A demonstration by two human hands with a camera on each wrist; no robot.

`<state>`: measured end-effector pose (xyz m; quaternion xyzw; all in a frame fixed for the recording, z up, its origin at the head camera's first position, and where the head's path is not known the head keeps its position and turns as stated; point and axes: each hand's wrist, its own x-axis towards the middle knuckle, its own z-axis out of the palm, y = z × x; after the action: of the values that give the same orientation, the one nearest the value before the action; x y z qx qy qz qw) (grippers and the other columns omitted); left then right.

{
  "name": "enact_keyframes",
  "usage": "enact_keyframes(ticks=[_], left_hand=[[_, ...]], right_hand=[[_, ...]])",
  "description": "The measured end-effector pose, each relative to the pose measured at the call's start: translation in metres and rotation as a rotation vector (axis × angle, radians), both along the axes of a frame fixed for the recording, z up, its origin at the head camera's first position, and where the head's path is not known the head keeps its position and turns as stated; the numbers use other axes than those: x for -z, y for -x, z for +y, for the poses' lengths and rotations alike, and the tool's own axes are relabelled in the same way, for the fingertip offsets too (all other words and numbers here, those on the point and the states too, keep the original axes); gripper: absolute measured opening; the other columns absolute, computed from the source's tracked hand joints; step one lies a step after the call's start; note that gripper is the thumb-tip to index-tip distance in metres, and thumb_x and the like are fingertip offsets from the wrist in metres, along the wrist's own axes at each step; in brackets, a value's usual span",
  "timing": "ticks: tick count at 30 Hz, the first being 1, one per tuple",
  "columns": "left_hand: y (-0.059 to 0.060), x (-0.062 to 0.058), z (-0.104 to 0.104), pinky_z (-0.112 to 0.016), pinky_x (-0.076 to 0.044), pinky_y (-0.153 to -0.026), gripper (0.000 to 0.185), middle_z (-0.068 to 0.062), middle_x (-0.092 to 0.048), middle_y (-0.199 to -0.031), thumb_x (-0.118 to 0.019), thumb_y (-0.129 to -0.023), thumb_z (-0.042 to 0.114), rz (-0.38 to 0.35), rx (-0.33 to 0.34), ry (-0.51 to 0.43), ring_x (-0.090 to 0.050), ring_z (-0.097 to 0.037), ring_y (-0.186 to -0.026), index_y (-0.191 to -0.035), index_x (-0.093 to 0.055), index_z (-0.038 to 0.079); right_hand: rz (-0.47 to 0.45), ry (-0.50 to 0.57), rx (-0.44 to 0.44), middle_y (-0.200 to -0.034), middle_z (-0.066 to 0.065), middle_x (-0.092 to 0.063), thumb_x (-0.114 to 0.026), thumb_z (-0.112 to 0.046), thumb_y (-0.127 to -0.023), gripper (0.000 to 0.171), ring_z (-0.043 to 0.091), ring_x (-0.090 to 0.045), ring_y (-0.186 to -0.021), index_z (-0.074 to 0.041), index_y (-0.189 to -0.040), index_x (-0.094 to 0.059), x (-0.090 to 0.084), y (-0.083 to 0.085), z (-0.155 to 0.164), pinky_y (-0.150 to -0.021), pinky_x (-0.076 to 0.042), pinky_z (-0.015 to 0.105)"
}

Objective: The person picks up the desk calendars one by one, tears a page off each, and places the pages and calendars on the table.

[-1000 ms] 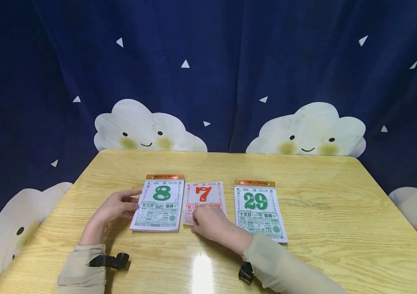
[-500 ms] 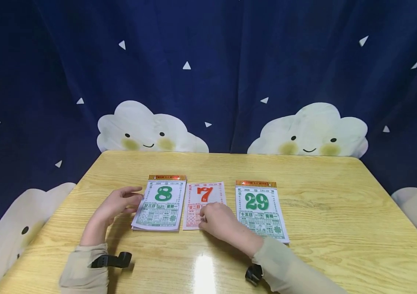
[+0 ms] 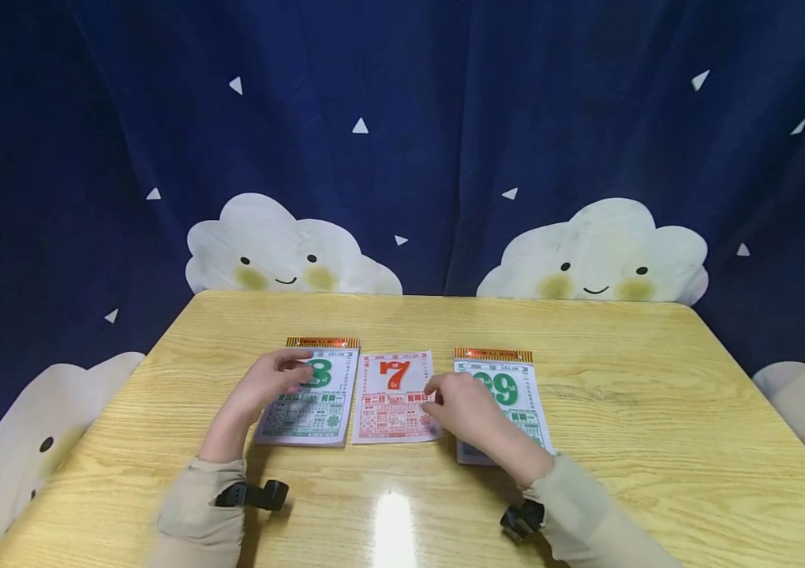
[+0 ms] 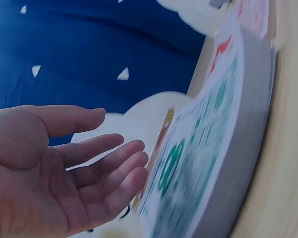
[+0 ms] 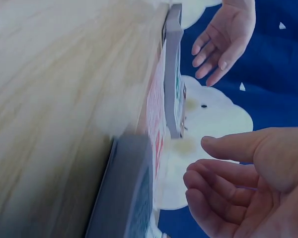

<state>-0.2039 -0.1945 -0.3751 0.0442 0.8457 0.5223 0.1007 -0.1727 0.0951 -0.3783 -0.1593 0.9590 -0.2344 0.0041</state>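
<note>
A thick tear-off calendar with a green 8 (image 3: 303,418) lies on the left of the table. My left hand (image 3: 271,383) hovers over its upper left part with fingers loosely bent and nothing in them; the left wrist view shows the same hand (image 4: 74,168) apart from the pad. Beside it a loose calendar sheet with a red 7 (image 3: 395,410) lies flat. My right hand (image 3: 469,406) is raised between that sheet and a second tear-off calendar with a green 29 (image 3: 516,394), covering part of its page. In the right wrist view the right hand (image 5: 238,183) holds nothing.
The wooden table (image 3: 623,410) carries both pads and the sheet. Behind it hangs a dark blue curtain (image 3: 402,118) with white clouds and triangles. A black strap camera (image 3: 253,495) sits on the left wrist, another (image 3: 522,519) on the right.
My right hand has let go of the red 7 sheet and moved right, over the 29 calendar's edge. My left hand has moved from beside the 8 calendar to above it.
</note>
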Motion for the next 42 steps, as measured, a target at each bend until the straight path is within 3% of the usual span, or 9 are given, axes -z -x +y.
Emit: enact_keyframes(ticks=[4, 14, 20, 29, 36, 42], left_hand=[[0.003, 0.004, 0.017, -0.042, -0.05, -0.082, 0.044, -0.026, -0.054, -0.115, -0.051, -0.091, 0.01, -0.018, 0.039, -0.032, -0.056, -0.035, -0.1, -0.13, -0.043, -0.006], [0.006, 0.007, 0.055, -0.037, -0.052, -0.078, 0.04, -0.022, -0.058, -0.108, -0.053, -0.089, 0.011, -0.034, 0.061, -0.062, -0.059, -0.031, -0.091, -0.126, -0.049, -0.003], [0.006, 0.012, 0.075, -0.035, -0.05, -0.071, 0.036, -0.02, -0.06, -0.105, -0.051, -0.089, 0.009, -0.043, 0.079, -0.059, -0.058, -0.022, -0.074, -0.123, -0.052, -0.003], [0.011, 0.01, 0.103, -0.038, -0.052, -0.075, 0.033, -0.014, -0.061, -0.105, -0.055, -0.089, 0.014, -0.022, 0.083, -0.045, -0.061, -0.027, -0.083, -0.119, -0.058, 0.003], [0.009, 0.015, 0.122, -0.039, -0.055, -0.068, 0.036, -0.023, -0.059, -0.1, -0.053, -0.087, 0.009, -0.019, 0.175, -0.099, -0.062, -0.037, -0.078, -0.12, -0.053, -0.006], [0.009, 0.019, 0.139, -0.035, -0.055, -0.064, 0.036, -0.02, -0.061, -0.094, -0.056, -0.085, 0.008, -0.021, 0.194, -0.073, -0.063, -0.03, -0.072, -0.119, -0.055, -0.005]], right_hand=[[0.004, 0.0, 0.043, -0.067, -0.003, -0.058, -0.069, -0.019, -0.079, 0.019, 0.008, -0.047, -0.055, -0.007, -0.094, -0.069, -0.001, 0.001, 0.011, -0.047, -0.039, 0.021], [0.024, 0.003, 0.112, -0.068, -0.003, -0.059, -0.066, -0.023, -0.081, 0.02, 0.009, -0.045, -0.056, -0.008, -0.094, -0.069, -0.004, 0.004, 0.038, -0.05, -0.038, 0.023], [0.037, 0.043, 0.147, -0.073, -0.001, -0.062, -0.064, -0.026, -0.083, 0.023, 0.01, -0.048, -0.057, -0.008, -0.095, -0.07, -0.004, 0.005, 0.059, -0.052, -0.04, 0.024], [-0.028, 0.051, 0.259, -0.082, 0.003, -0.065, -0.061, -0.029, -0.085, 0.027, 0.014, -0.051, -0.065, -0.007, -0.1, -0.068, -0.008, 0.003, 0.079, -0.052, -0.039, 0.025], [-0.084, 0.084, 0.297, -0.084, 0.007, -0.062, -0.062, -0.026, -0.085, 0.031, 0.017, -0.051, -0.068, -0.004, -0.105, -0.065, -0.01, 0.004, 0.093, -0.054, -0.038, 0.026], [-0.125, 0.084, 0.334, -0.089, 0.012, -0.061, -0.061, -0.025, -0.085, 0.036, 0.02, -0.052, -0.072, 0.001, -0.109, -0.061, -0.009, 0.005, 0.106, -0.056, -0.041, 0.028]])
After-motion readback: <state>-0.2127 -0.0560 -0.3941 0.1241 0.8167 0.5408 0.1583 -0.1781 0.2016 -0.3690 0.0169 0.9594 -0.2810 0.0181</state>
